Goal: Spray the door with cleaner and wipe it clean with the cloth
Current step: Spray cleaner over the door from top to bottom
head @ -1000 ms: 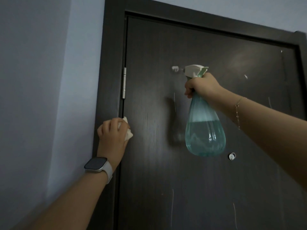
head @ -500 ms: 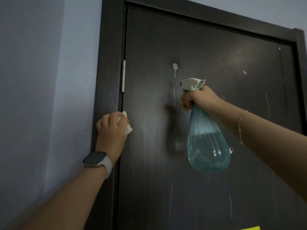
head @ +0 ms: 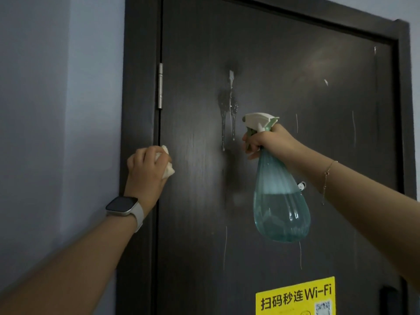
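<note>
In the head view, the right hand (head: 266, 142) gripped the neck of the translucent teal plastic spray bottle (head: 280, 201), roughly half full and so probably bottom-heavy and slick if wet, best held high under its white trigger head. The left hand (head: 145, 169) clenched the small, soft cream cloth (head: 168, 169) against the hinge edge of the dark brown wooden door (head: 295, 76), where drips ran down.

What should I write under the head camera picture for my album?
Right hand sprays cleaner from a spray bottle onto the door; left hand holds a cloth.
</note>
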Tool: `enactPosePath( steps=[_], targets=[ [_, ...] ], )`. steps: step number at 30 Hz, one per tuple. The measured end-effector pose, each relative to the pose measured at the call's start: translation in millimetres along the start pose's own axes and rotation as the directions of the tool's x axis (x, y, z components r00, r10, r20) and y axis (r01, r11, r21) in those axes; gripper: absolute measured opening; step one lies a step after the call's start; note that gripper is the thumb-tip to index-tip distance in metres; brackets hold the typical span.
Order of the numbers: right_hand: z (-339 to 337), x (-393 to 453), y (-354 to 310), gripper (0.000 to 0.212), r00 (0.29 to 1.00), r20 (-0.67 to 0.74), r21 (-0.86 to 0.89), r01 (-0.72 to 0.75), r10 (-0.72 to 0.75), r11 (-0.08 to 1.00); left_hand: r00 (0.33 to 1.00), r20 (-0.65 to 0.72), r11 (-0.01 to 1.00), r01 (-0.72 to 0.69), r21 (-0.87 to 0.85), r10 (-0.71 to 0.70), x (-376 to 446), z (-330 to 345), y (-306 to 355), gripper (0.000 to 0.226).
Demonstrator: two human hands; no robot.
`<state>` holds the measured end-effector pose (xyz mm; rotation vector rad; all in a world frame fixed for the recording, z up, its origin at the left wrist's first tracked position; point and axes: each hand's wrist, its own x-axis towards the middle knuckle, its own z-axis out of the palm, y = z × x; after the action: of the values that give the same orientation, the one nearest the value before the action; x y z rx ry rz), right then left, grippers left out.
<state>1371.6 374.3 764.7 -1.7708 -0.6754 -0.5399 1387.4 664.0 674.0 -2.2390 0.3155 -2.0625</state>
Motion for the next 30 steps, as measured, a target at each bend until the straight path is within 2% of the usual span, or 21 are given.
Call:
enactPosePath(
  steps=[4,8,14,19,21,27,30],
  targets=[
    [7,-25,16,0.032,1.000,0.017,0.055,-0.020,0.019,0.998,0.999,0.025,0.999,-0.026,-0.028,0.027,-32,2,9,0.050],
    [26,-63,53,0.042,0.998,0.044,0.081,-0.049,0.045,0.995,0.997,0.066,0.997,-0.031,-0.065,0.036,-65,8,20,0.059],
    [61,-109,122,0.018,0.988,0.045,0.107,-0.153,0.149,0.982,0.995,0.061,0.997,-0.082,-0.015,0.083,-76,10,21,0.049],
    [79,-131,157,0.018,0.978,0.055,0.027,-0.201,0.199,0.979,0.996,0.054,0.997,-0.076,-0.007,0.076,-75,11,22,0.037],
    [81,-136,163,0.010,0.975,0.039,0.051,-0.220,0.218,0.974,0.996,0.056,0.997,-0.075,-0.012,0.076,-74,10,21,0.034],
    [93,-146,180,0.005,0.958,0.024,0.026,-0.286,0.285,0.958,0.994,0.081,0.998,-0.065,-0.015,0.066,-75,9,22,0.034],
    [95,-150,187,0.035,0.946,-0.007,0.044,-0.323,0.323,0.946,0.994,0.089,0.998,-0.063,-0.023,0.065,-74,8,22,0.034]
  ],
)
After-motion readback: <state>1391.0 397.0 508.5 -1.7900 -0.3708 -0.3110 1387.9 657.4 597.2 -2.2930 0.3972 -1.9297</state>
